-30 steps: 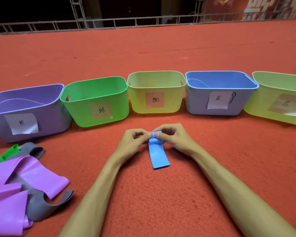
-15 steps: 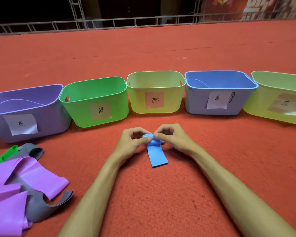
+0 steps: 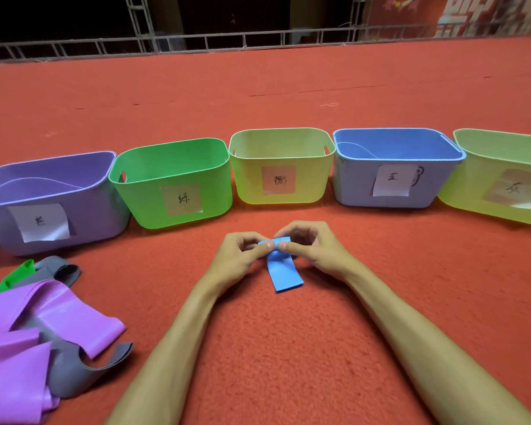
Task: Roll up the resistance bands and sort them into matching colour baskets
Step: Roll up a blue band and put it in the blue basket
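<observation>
Head view: the blue band (image 3: 284,273) lies on the red carpet (image 3: 288,363), on the near side of the blue basket (image 3: 356,185) and a little left of it. Its long axis runs from the rolled far end back toward the person. The left hand (image 3: 239,256) and right hand (image 3: 316,250) both pinch that roll; the basket is nearer the right hand. The loose tail is shorter than a second ago.

Bright, even overhead light, soft shadows, sharp centre, wide-angle bowing at edges, dark background.
</observation>
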Demonstrator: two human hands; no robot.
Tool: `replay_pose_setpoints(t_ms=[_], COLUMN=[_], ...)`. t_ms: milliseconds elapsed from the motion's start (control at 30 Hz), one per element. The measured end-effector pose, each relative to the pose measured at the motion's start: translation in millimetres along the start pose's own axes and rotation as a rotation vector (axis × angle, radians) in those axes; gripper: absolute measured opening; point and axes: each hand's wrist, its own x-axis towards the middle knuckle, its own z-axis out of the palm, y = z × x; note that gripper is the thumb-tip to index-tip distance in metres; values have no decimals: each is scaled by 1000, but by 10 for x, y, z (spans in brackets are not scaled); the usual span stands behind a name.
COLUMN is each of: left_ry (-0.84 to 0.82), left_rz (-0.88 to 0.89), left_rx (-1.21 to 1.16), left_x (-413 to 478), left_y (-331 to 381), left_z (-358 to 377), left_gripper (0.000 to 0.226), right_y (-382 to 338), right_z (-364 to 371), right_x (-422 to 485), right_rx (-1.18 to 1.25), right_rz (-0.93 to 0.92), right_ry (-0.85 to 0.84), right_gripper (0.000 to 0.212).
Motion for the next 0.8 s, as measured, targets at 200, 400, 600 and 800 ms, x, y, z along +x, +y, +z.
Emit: replay_pose_setpoints(t_ms=[200,400,600,800], left_ry=[8,-3,4,-3], left_rz=[49,74,90,23], left_rx=[-20,-7,-5,-43], left_x=[-20,-19,-8,1], left_y=[18,-3,-16,14], left_z=[-30,-28,-30,2], left_gripper=[20,17,23,26], right_y=[48,28,38,8], right_z=[40,21,23,11], right_x=[31,37,21,2], right_rx=[-66,-35,-26,-13], right_rz=[62,68,46,-15], right_ry=[21,5,-3,5], right_gripper=[21,15,14,16])
